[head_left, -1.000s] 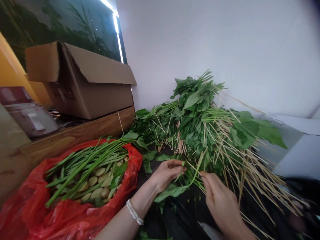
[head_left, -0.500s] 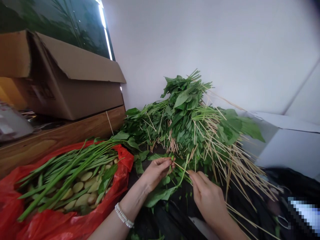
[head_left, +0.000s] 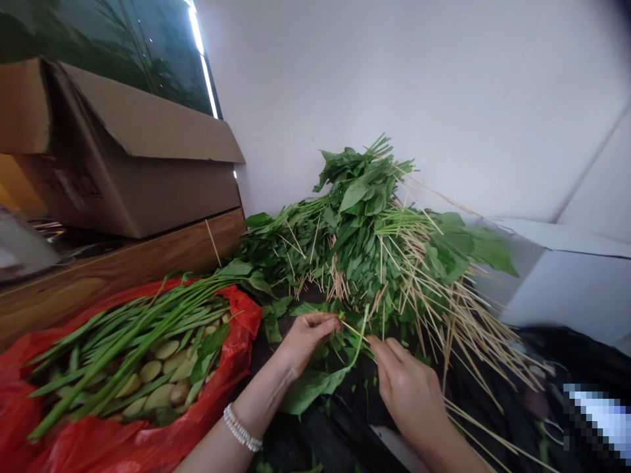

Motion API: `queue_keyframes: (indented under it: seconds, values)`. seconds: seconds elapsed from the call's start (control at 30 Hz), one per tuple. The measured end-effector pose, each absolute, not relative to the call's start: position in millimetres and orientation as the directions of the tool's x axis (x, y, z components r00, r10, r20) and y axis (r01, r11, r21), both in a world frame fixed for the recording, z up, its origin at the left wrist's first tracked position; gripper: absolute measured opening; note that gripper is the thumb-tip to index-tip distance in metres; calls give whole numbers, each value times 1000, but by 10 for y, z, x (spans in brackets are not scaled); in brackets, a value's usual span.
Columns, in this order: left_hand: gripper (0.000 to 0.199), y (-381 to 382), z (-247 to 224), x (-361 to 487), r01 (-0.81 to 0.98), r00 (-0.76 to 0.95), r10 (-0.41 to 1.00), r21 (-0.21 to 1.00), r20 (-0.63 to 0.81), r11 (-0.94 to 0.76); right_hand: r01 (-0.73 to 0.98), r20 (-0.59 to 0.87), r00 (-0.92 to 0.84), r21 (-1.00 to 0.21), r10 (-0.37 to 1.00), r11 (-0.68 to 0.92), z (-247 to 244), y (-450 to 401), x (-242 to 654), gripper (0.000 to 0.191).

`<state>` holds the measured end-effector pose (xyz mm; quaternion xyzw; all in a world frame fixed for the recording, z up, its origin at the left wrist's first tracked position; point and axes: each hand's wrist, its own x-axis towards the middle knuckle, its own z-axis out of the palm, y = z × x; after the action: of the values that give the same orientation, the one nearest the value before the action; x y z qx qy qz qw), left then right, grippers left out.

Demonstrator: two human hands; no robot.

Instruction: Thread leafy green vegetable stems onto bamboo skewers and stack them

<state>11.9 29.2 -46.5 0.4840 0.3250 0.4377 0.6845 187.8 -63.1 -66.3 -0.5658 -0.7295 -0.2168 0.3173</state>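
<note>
Closed around the end of a thin bamboo skewer, my right hand points it leftward. My left hand pinches a small bit of green stem at the skewer's other end; its fingertips partly hide it. A long-stemmed leafy green hangs at the skewer, its pale stem rising in front of my right fingers and its broad leaf drooping below my left hand. Just beyond both hands lies a heap of leafy greens on skewers, bare skewer ends fanning out to the right.
At the left, a red plastic bag holds potato slices and long green stems. An open cardboard box stands on a wooden ledge behind it. A white box is at right, near black plastic.
The view has shifted slightly. My hands keep nearly the same pose, with the right fingers a little closer to the left along the skewer.
</note>
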Motion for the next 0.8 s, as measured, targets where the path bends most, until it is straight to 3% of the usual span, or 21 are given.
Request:
queue_keyframes:
  seconds: [0.4, 0.53, 0.6, 0.67, 0.73, 0.8]
  values:
    - [31, 195, -513, 179, -147, 517, 851, 969, -97, 200, 952, 699, -154, -84, 699, 293, -672, -649, 1775, 34]
    - [41, 227, -454, 120, -182, 519, 854, 971, -37, 153, 944, 711, -133, -122, 690, 308, -617, -645, 1827, 28]
    - [47, 306, -396, 41, -228, 431, 902, 971, 34, 73, 925, 743, -98, -178, 662, 337, -559, -654, 1911, 24]
    - [44, 396, -372, -29, -155, 308, 944, 985, 118, -73, 899, 787, -58, -226, 615, 375, -499, -671, 2004, 19]
    - [30, 457, -398, -64, 60, 293, 928, 964, 232, -260, 881, 825, -43, -235, 564, 411, -454, -695, 2077, 17]
    - [15, 469, -466, -59, 299, 405, 853, 834, 329, -463, 872, 860, -52, -209, 507, 443, -429, -719, 2115, 16]
